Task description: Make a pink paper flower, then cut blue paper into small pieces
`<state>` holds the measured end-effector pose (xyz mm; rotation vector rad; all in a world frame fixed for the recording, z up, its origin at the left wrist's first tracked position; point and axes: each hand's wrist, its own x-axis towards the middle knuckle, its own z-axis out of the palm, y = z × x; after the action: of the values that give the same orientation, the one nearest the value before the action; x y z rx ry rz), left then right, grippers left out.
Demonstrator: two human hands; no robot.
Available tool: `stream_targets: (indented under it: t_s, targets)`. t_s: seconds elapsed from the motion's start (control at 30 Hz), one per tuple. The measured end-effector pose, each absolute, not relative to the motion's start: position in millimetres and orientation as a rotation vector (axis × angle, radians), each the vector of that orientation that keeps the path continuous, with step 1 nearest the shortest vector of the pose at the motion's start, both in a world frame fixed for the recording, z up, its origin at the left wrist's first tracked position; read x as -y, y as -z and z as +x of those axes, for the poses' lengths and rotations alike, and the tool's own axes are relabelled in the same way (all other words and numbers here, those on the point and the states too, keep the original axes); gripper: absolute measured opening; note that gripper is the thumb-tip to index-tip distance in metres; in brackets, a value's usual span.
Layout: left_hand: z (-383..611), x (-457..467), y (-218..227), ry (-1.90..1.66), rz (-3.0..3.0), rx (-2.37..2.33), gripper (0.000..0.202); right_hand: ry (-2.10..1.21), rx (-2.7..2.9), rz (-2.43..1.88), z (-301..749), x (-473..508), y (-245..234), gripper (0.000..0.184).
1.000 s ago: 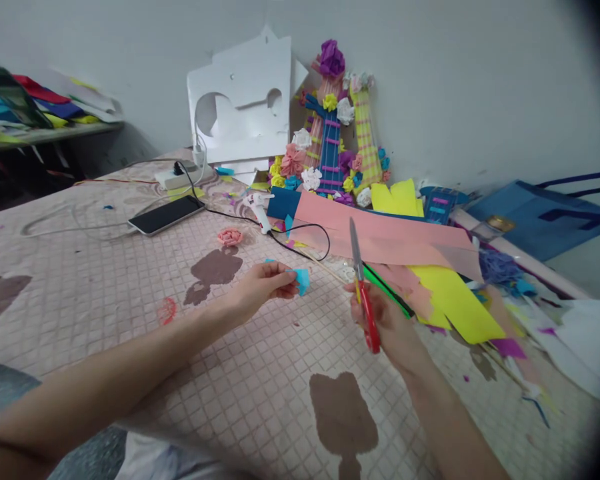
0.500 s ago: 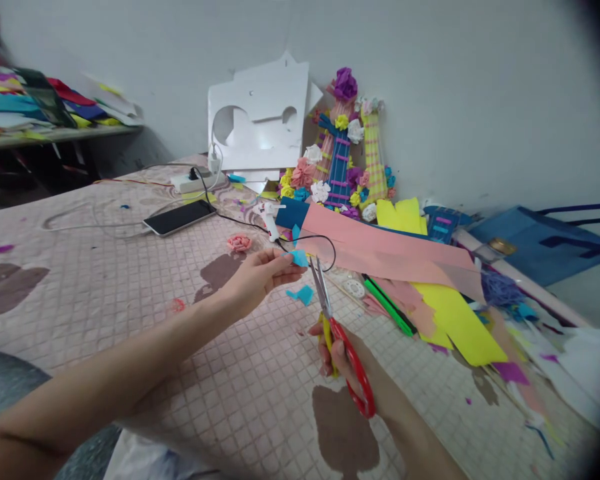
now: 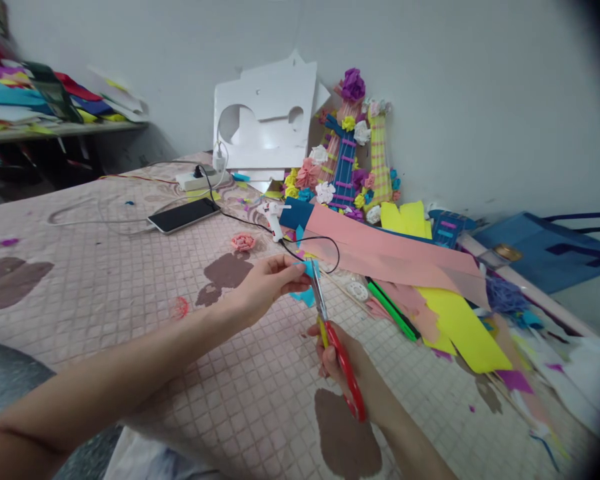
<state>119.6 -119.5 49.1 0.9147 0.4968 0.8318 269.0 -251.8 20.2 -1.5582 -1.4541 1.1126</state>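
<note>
Between the thumb and fingers of my left hand [image 3: 275, 280] is a small piece of light blue paper [image 3: 312, 269]. My right hand [image 3: 347, 357] grips scissors [image 3: 344, 363] with red and yellow handles. Their blade tips meet the held paper, and the blades look nearly closed. Another light blue scrap [image 3: 306, 296] lies on the table just below, partly hidden by my left fingers. Behind my left hand stands a white glue gun [image 3: 274, 219], with its black cord looping near the paper. A pink paper rose [image 3: 243, 242] lies to the left of it.
A phone [image 3: 184, 215] and power strip [image 3: 200, 179] sit at back left. Pink paper [image 3: 390, 250], yellow paper [image 3: 467, 333] and a green cutter [image 3: 393, 310] lie right. Flower-decorated paper guitars [image 3: 344, 167] and white foam boards [image 3: 265, 147] lean on the wall.
The scissor blades have closed from apart to nearly together, now at the light blue paper in my left hand. The whole view has shifted slightly.
</note>
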Motion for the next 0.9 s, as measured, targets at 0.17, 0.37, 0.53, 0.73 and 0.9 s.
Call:
stream_targets:
  t_s: [0.17, 0.37, 0.53, 0.73, 0.9]
  targets:
    - [119.6, 119.8, -49.6, -0.838, 0.899, -0.496, 0.015, -1.129, 1.400, -1.525, 270.7, 249.4, -10.8, 0.058]
    - [119.9, 119.4, -46.9, -0.852, 0.894, -0.505, 0.015, -1.148, 1.367, -1.519, 268.3, 245.3, -10.7, 0.063]
    - [120.2, 119.3, -47.4, -0.855, 0.876, -0.501, 0.016, -1.082, 1.394, -1.558, 270.7, 246.1, -6.4, 0.060]
    - [120.4, 118.7, -48.9, -0.856, 0.863, -0.517, 0.016, -1.067, 1.412, -1.560, 272.1, 247.2, -3.9, 0.056]
    - [120.6, 118.6, -47.8, -0.852, 0.868, -0.518, 0.014, -1.062, 1.415, -1.580, 270.1, 246.6, -8.9, 0.058]
